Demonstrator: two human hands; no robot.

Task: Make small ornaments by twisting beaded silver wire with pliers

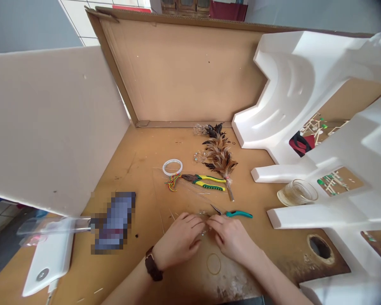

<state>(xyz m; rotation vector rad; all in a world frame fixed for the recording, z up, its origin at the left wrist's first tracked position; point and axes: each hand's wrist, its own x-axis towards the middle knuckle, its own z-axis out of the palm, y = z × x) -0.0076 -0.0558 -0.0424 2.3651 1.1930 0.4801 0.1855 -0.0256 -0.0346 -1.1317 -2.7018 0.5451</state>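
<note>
My left hand [180,239], with a dark watch on its wrist, and my right hand [231,237] meet low over the table, fingers bent and close together. Between their fingertips is a small clear beaded piece [204,232], mostly covered by the fingers. Just beyond the right fingers lie teal-handled pliers [239,214]. Farther away are larger pliers with yellow and green handles [209,186], a bunch of multicoloured threads [173,182] and a white ring [164,168]. A brown and black feather bundle [220,152] rests behind them. Near my right wrist lies a thin yellowish ring [213,274].
White moulded foam [285,89] stands along the right, with a glass cup [296,197] among its arms. A blurred-out dark object [116,220] and a white device with a cable [51,262] lie left. A cardboard wall [190,72] closes the back. The tabletop has a round hole [320,250] at right.
</note>
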